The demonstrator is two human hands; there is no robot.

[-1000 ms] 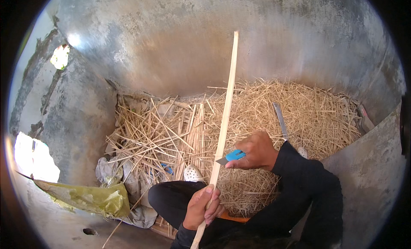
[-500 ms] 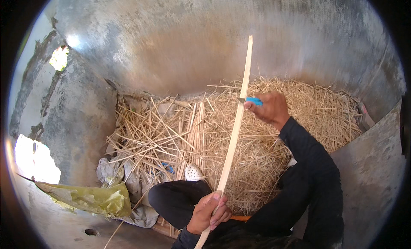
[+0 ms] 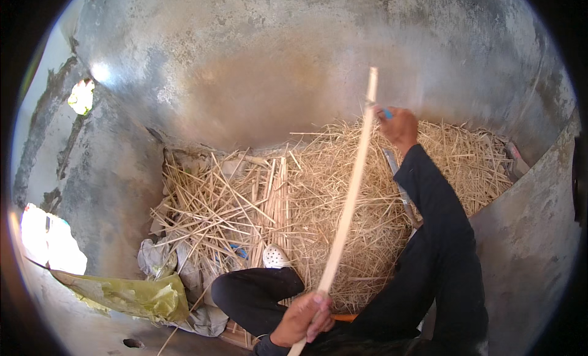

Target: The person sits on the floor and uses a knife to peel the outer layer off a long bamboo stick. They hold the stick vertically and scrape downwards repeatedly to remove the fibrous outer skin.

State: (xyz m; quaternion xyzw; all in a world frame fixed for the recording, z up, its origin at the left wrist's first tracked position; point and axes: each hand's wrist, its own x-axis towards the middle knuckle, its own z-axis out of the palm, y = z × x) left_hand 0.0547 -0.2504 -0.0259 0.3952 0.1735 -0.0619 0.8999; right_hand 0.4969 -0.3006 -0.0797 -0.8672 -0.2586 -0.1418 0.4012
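A long pale strip of wood or bamboo (image 3: pixel 349 212) slants up and away from my lap. Its lower part is wrapped in the fingers of my left hand (image 3: pixel 304 317). Near the far end, my right hand (image 3: pixel 400 128) grips a small knife with a blue handle (image 3: pixel 387 114). The short blade, slightly blurred, lies against the strip just below its tip. My fingers cover most of the knife's handle.
Thin shavings (image 3: pixel 343 258) heap up beneath the strip. Left of them lie several loose split sticks (image 3: pixel 208 203). A long metal blade (image 3: pixel 398 178) rests under my right forearm. Concrete walls (image 3: pixel 275 62) close in behind, and a yellow plastic sack (image 3: pixel 128 291) hangs at the left.
My right hand and the knife have slid up along the strip toward its far end. The strip has tilted slightly right, and my left hand has shifted a little lower. A long metal blade now shows.
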